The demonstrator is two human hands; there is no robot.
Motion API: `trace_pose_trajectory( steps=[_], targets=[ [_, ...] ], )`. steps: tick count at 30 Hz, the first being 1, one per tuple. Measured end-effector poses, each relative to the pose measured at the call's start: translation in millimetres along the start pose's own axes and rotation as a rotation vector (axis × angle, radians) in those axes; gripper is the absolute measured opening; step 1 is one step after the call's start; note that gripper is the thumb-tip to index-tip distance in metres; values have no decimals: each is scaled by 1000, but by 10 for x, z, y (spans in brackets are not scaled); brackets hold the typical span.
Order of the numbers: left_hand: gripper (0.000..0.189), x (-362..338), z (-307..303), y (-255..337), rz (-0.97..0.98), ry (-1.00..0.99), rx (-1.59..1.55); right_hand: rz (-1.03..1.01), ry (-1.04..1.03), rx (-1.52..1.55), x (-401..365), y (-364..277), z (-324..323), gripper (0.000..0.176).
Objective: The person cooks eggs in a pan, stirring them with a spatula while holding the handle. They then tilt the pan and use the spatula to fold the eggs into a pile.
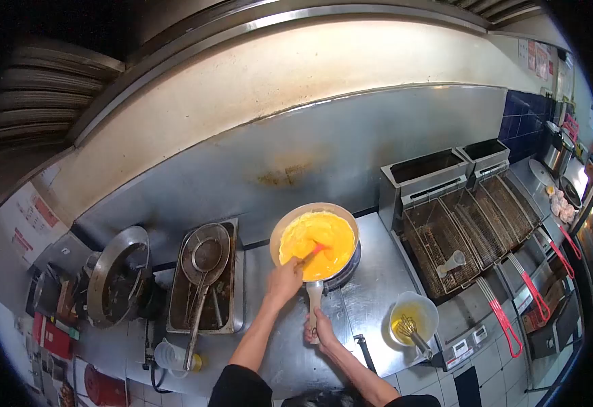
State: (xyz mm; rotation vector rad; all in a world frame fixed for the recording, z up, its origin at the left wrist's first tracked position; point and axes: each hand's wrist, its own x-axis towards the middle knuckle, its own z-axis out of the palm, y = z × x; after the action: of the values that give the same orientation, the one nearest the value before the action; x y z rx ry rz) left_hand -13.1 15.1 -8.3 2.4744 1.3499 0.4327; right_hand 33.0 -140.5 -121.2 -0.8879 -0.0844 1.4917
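A frying pan (279, 224) with a tan inside sits over a burner in the middle of the counter, holding bright yellow egg (330, 229). My left hand (285, 281) is closed around the handle of a spatula with a red head (320, 249), which dips into the egg. Below the pan, my right hand (320, 328) grips the pan's light-coloured handle (314, 296). To the right stands a translucent jug (428, 308) with yellow liquid and a whisk (410, 330) leaning in it.
Fryer baskets (439, 234) with red handles (508, 331) line the right side. On the left, a metal tray (174, 298) holds a long-handled strainer (207, 254), beside a large wok (106, 281). A clear measuring jug (171, 355) stands near the front edge. A steel backsplash (350, 149) rises behind.
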Motion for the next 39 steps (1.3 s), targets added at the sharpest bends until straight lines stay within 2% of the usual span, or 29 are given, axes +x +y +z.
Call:
trace_pose_trajectory(
  steps=[3,7,10,12,14,16,20,24,26,30,36,39],
  targets=[
    [30,-69,-157,50,98,-58,-15,17,-15,5,-76,-131,-53,43],
    [29,-9,-108,-94,-24,-46,79,4,1,12,11,11,27,45],
    [28,-82,-249,33,129,-32,-17,36,33,-6,-42,-48,62,45],
    [26,-325,-541,60,140,17,13,26,4,0,-61,-117,37,46],
    [24,-550,-858,117,154,70,100,23,-38,25,-17,-42,15,46],
    [26,-711,-1109,122,128,17,211,29,2,40,2,23,38,46],
    [31,-786,-1157,-31,129,-21,388,41,55,19,-29,-19,126,46],
    [37,-524,-868,-302,190,-16,489,57,25,10,-9,-31,22,46],
    [39,-260,-694,-467,202,-13,503,52,-51,62,-14,-27,-36,47],
    [46,264,-481,-651,280,42,505,30,-66,53,4,-75,-105,47],
    [47,840,-329,-523,461,56,595,88,-64,16,-102,-212,-161,46],
    [41,976,-324,-353,566,76,564,122,-136,38,-78,-230,-213,46]
  ],
)
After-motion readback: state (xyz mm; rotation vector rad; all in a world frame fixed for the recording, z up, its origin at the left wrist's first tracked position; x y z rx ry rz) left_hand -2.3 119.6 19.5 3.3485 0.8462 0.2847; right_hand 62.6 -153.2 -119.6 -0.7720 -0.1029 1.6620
